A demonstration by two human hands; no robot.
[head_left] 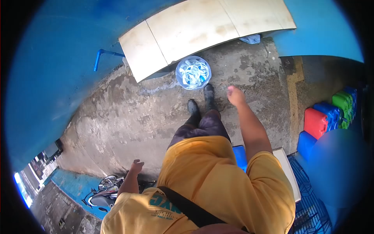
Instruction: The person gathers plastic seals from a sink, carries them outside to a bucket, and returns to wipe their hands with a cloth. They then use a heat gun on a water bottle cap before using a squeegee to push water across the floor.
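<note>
My left hand hangs out to the left of my body, its fingers a little apart, touching nothing. Ahead on the right, my right hand is held over the floor with curled fingers; no object shows in it. Just beyond my boots stands a round, clear plastic tub. Shiny white and blue pieces fill it, too glaring to name. The tub is the nearest object in front of my right hand, and they are apart.
A cream tiled ledge runs behind the tub. From the blue wall juts a bent blue pipe. Red, blue and green jerrycans stand at right, near a blue drum and blue wire crates. A motorcycle is parked at left.
</note>
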